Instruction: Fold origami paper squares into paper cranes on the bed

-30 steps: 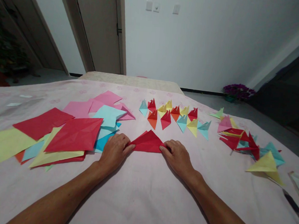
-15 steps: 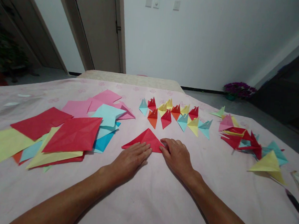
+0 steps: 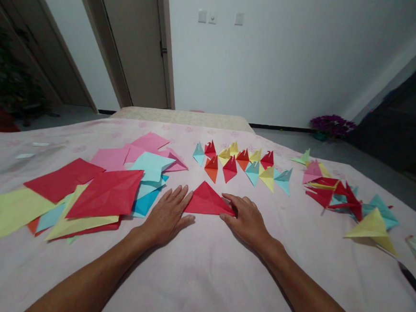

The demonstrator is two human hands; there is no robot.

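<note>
A red sheet of origami paper [image 3: 206,200], folded into a triangle, lies flat on the table with its peak pointing away from me. My left hand [image 3: 168,215] rests flat over its left corner, fingers stretched out and the thumb held apart, so that corner is hidden. At the opposite end, my right hand [image 3: 247,217] is closed on the right corner, thumb in front and curled fingers behind. Just beyond the triangle stand several folded paper cranes [image 3: 230,169] in red, yellow, orange and light blue.
Loose coloured sheets [image 3: 106,193] overlap in a pile to the left. On the right lies a heap of folded paper pieces [image 3: 334,197], with a dark pen-like object [image 3: 412,279] near the edge. A pink patterned cloth [image 3: 198,280] covers the table.
My left hand has slid left along the triangle's lower edge, from near the middle to the left corner. My right hand stays at the right corner. The view has tilted up slightly.
</note>
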